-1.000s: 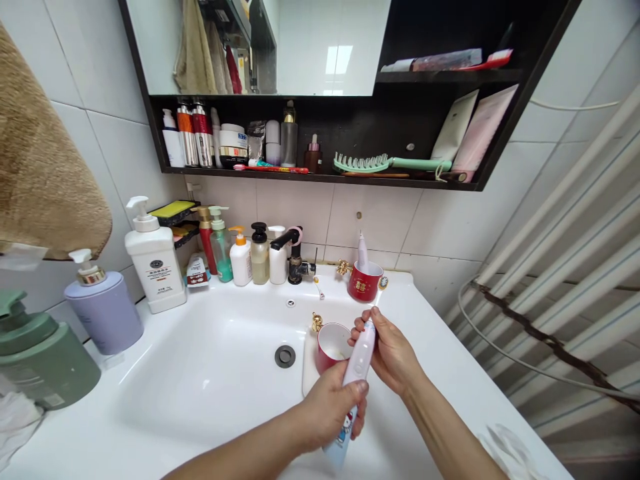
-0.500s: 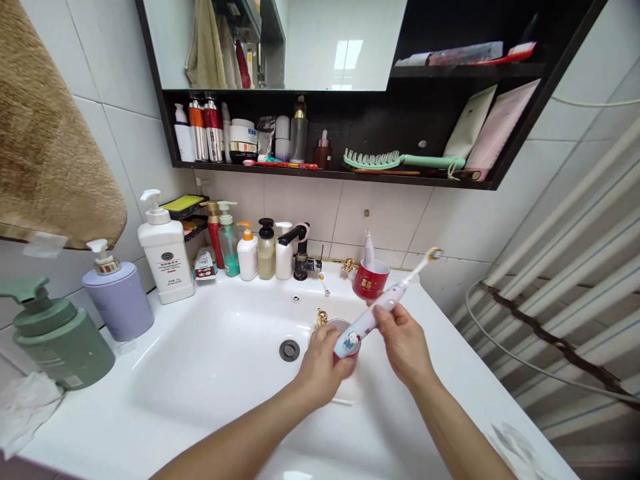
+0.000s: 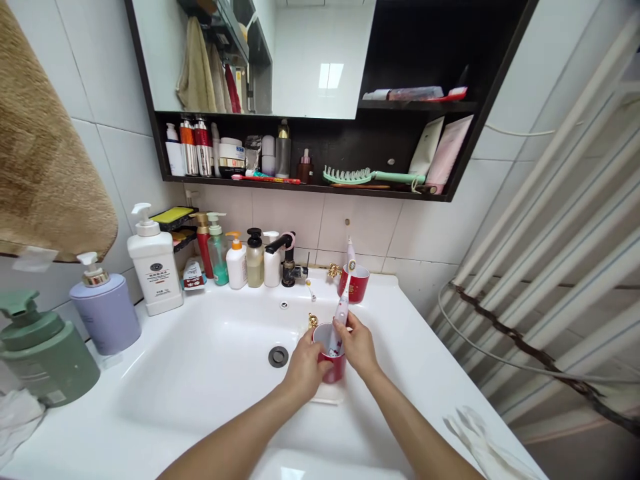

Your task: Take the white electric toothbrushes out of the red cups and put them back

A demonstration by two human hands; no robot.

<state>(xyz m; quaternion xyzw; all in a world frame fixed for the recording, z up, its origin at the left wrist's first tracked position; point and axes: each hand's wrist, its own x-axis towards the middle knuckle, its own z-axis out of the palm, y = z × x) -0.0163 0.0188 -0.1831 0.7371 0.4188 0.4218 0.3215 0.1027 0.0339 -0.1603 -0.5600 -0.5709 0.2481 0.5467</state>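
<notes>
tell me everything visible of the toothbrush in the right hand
The pale pink and white, plastic-looking electric toothbrush has a thick handle printed with a cartoon figure and red marks, a slim white neck and a small bristled head pointing up. It leans slightly, its lower end inside the red, white-lined cup that the left hand holds. The right hand grips its handle. Its base is hidden.

Lilac dispenser (image 3: 106, 315) stood at left, beside a white pump bottle (image 3: 156, 273); green hairbrush (image 3: 373, 176) lay in the far cabinet (image 3: 345, 143).
</notes>
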